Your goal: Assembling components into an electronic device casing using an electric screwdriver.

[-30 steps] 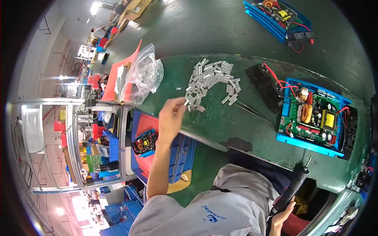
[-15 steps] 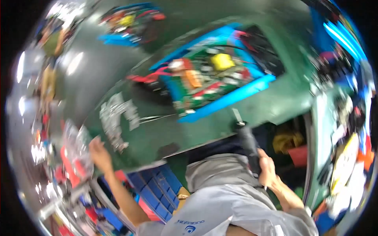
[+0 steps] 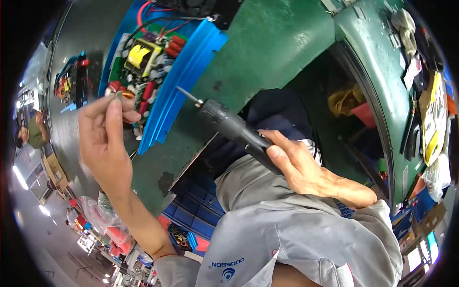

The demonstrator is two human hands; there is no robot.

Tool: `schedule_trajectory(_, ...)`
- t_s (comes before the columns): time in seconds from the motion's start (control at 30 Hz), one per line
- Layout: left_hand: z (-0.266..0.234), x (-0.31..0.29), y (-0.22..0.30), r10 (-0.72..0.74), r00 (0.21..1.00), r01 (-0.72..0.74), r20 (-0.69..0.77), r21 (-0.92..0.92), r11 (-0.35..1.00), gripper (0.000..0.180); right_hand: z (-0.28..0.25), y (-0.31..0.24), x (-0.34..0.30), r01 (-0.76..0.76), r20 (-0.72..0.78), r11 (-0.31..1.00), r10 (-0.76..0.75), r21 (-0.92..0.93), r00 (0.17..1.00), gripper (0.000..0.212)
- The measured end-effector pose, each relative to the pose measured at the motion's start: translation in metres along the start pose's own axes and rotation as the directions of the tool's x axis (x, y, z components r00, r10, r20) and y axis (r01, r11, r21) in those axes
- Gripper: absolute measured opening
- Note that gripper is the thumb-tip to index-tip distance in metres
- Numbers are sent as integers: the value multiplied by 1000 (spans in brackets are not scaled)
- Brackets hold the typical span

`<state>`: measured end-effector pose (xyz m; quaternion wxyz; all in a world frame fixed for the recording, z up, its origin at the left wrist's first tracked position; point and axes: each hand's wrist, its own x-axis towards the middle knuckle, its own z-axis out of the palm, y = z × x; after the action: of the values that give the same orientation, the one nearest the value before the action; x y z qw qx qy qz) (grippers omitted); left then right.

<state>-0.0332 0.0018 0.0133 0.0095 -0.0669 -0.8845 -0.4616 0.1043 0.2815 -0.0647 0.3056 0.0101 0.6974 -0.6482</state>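
Observation:
My right hand [image 3: 306, 167] is wrapped round a black electric screwdriver [image 3: 234, 126]. Its thin metal bit points up and left, toward the blue metal housing [image 3: 179, 86]. Inside that housing sits a green circuit board crowded with parts, among them a yellow-wrapped transformer [image 3: 139, 56] and red cylindrical components [image 3: 176, 45]. Over the housing's lower left end is my left hand [image 3: 107, 134], raised, thumb and forefinger pinched together. Whatever lies between those fingertips is too small to make out. The hand covers part of the board behind it.
Another blue housing with a board [image 3: 71, 86] lies farther left on the green table [image 3: 267, 43]. Blue bins [image 3: 196, 210] stand below the table edge. At the right is a shelf edge [image 3: 373, 76] with yellow and clear bags. A co-worker [image 3: 36, 131] appears at far left.
My left hand has moved from the table's left side up to the housing, its fingers now pinched. The screwdriver has risen and tilted left. My view has turned, so the housing appears farther left.

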Motion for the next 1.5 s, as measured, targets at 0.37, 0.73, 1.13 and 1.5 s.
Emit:
schedule_trajectory(0.37,28,14,24,121,987,-160,111,495,854,11,-9,5,8,11,36,996,-14,84,999,47)
schedule_trajectory(0.73,22,33,4,342,901,-434,267,537,723,13,-2,14,11,-228,251,811,104,538,962,66)
schedule_trajectory(1.13,20,30,-8,302,916,-391,265,420,819,19,-12,10,9,-276,301,803,127,528,945,75)
schedule_trajectory(1.5,26,30,-18,285,945,-322,162,303,897,19,-13,2,14,-335,271,818,228,467,935,95)
